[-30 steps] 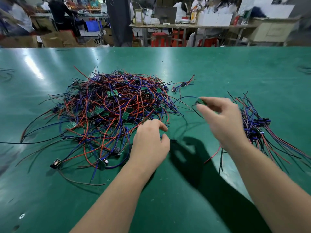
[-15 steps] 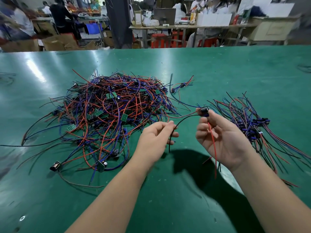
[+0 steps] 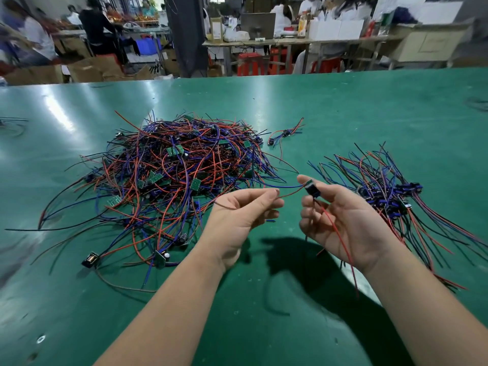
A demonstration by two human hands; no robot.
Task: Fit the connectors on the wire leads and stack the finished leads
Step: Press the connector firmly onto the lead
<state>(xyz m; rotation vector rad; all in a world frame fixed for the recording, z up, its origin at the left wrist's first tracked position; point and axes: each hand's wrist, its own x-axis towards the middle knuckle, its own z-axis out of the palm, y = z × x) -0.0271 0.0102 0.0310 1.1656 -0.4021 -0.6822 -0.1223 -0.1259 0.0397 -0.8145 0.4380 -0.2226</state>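
Note:
A big tangle of red, blue and black wire leads (image 3: 169,175) with small green boards lies on the green table (image 3: 343,107), left of centre. My right hand (image 3: 343,223), palm up, pinches a small black connector (image 3: 311,188) at its fingertips; a red wire (image 3: 340,241) trails from it across the palm. My left hand (image 3: 243,215) pinches the end of a thin red lead (image 3: 289,193) that runs to the connector. A stack of finished leads (image 3: 390,196) with blue-black connectors lies to the right of my right hand.
A single small lead (image 3: 284,134) lies apart behind the tangle. A loose black part (image 3: 90,259) and a small board with a capacitor (image 3: 161,257) sit at the tangle's near edge. Beyond the table's far edge are benches, red stools, boxes and people.
Both hands have risen slightly. My left hand, earlier on a black wire, now pinches a red lead drawn out sideways from the connector held by my right hand.

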